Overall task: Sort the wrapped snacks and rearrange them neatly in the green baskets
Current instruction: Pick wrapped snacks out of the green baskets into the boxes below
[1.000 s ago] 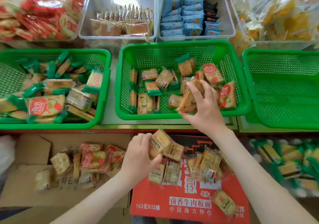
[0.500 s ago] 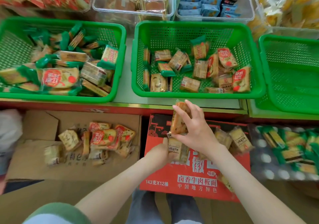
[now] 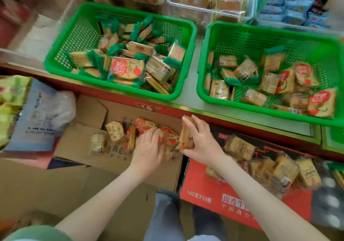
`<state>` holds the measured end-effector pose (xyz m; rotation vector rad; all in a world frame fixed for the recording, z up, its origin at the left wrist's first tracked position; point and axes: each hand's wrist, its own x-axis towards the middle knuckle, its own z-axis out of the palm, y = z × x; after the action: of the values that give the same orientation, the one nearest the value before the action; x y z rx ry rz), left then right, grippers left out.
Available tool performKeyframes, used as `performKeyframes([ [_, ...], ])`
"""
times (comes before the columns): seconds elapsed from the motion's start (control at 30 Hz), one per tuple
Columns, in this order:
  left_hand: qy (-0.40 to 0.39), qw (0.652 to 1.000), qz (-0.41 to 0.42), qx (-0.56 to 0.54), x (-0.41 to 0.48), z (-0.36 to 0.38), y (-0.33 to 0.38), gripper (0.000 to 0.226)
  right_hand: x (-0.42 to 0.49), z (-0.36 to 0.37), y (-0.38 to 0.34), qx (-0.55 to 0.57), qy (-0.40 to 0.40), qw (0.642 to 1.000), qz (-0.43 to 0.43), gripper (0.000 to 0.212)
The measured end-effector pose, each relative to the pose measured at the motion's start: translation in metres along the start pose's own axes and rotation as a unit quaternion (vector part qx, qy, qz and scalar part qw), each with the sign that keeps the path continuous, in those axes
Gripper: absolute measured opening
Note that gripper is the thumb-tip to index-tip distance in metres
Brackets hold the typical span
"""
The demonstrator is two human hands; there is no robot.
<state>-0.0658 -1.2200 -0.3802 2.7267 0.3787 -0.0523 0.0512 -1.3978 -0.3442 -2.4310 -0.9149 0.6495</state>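
Judging the sort well short of done: green baskets beyond the hands hold mixed jumbles, loose packets lie right of them, right hand grips one wrapped snack, left hand covers a pile, grasp unclear.

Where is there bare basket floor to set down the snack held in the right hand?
Left basket: only its far-left corner is bare mesh; the rest is heaped. Right basket: the far part, along the back wall, is bare; packets crowd the near half. The narrow shelf strip between the baskets is also bare.
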Motion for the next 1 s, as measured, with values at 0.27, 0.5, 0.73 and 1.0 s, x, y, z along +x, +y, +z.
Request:
performKeyframes([
  [0.27,-0.030,0.976,-0.208,0.055,-0.036,-0.018,-0.127,0.053,0.073,0.077,-0.096,-0.045,-0.150,0.983,-0.095,0.098],
  [0.5,-0.164,0.950,-0.261,0.050,-0.064,-0.012,-0.207,0.071,0.124,0.169,-0.162,-0.141,-0.186,0.962,-0.141,0.090],
  [0.73,-0.212,0.945,-0.249,-0.022,-0.071,-0.006,-0.220,0.066,0.139,0.205,-0.162,-0.271,-0.222,0.931,-0.103,0.092],
  [1.0,-0.150,0.949,-0.275,0.027,-0.039,0.009,-0.210,0.054,0.124,0.162,-0.136,-0.227,-0.111,0.953,-0.165,0.073],
])
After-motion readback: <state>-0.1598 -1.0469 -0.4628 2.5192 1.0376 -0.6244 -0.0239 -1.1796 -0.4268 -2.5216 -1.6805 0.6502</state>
